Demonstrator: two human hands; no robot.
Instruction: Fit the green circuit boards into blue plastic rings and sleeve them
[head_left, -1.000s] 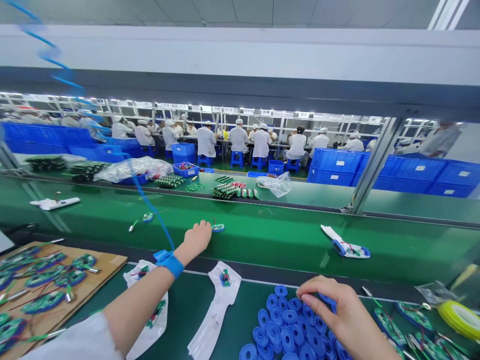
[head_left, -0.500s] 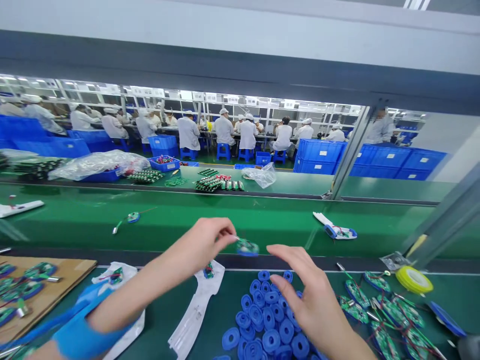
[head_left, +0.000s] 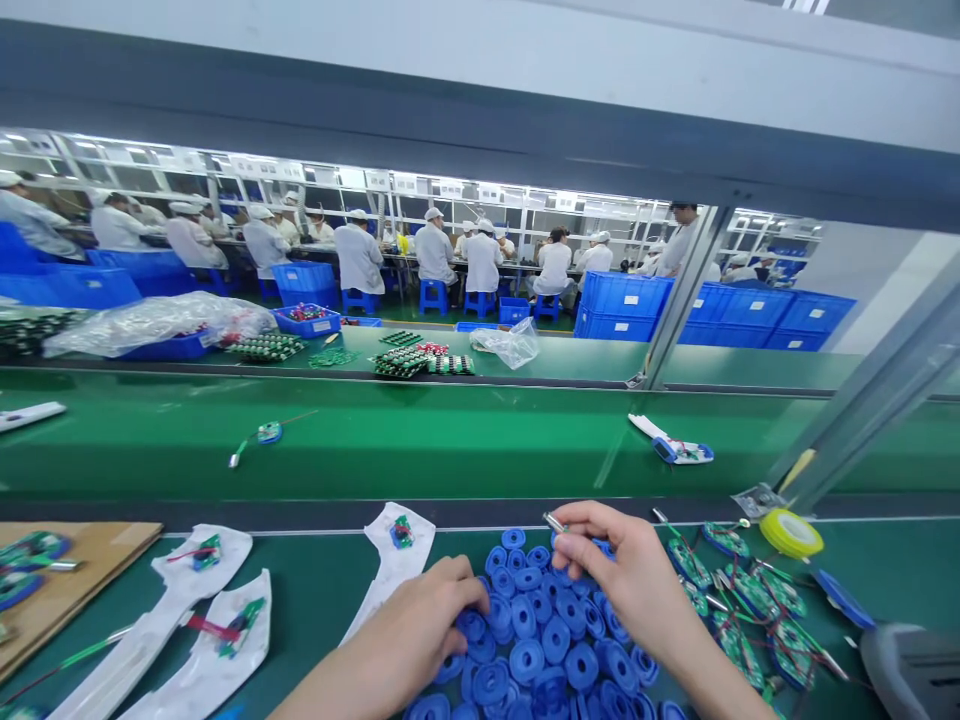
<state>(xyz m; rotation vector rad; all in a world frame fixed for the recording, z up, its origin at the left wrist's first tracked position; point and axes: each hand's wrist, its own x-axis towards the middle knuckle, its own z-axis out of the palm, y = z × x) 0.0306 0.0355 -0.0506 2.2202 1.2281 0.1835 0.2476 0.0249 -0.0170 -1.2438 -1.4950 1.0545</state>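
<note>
On the green counter (head_left: 311, 585), heaped blue oval plastic-looking rings (head_left: 555, 638) seem best parted singly by the half-curled left hand (head_left: 429, 612), its grip hidden, while the right hand (head_left: 636, 572) closely pinches a silver metal cylinder (head_left: 553, 522).

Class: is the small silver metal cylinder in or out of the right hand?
In: the right hand pinches the cylinder, one end showing.
</note>
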